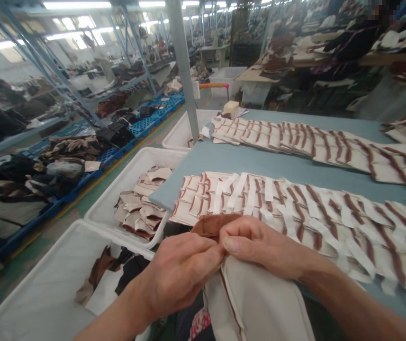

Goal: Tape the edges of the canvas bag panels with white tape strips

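My left hand and my right hand meet at the top of a cream fabric piece with brown trim. Both hands pinch its upper edge, thumbs close together. A brown fabric band shows just behind my fingers. Below the hands the piece hangs down, with a brown-edged seam running along its length. Just beyond it, on the table, lies a row of overlapping cream and brown pieces with white strips across them. My fingers hide the exact spot they grip.
The blue-green table carries a second row of cream and brown pieces farther back. White bins with fabric pieces stand at the left. A grey post rises at the table's far left corner. Another person sits at the back right.
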A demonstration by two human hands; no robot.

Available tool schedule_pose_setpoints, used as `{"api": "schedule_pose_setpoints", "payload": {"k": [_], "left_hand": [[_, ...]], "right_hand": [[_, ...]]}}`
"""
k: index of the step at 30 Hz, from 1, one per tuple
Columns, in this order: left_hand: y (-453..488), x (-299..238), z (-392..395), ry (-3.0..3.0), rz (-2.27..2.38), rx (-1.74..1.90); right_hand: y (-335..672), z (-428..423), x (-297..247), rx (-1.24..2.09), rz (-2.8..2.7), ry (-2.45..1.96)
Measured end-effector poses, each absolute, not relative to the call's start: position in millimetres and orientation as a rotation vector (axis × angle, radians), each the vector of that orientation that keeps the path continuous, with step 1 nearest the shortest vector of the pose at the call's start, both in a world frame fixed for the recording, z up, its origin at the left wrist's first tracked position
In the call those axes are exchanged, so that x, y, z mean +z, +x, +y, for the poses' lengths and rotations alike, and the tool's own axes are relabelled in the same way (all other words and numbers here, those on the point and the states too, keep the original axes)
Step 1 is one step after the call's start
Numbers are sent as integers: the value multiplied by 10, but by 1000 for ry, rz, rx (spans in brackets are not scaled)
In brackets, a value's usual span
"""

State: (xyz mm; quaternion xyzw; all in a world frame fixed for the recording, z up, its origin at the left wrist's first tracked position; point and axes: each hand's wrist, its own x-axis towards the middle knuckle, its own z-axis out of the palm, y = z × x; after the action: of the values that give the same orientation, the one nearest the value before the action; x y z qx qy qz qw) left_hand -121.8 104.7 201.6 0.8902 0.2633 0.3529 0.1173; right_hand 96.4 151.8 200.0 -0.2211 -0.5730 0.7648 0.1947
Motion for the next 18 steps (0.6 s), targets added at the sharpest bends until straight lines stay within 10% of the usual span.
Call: {"api": "schedule_pose_setpoints", "payload": {"k": [18], "left_hand": [[-1304, 1801, 1069, 2348, 720, 1326]], "right_hand": [[895, 1502, 2265, 1472, -1994, -772]]}}
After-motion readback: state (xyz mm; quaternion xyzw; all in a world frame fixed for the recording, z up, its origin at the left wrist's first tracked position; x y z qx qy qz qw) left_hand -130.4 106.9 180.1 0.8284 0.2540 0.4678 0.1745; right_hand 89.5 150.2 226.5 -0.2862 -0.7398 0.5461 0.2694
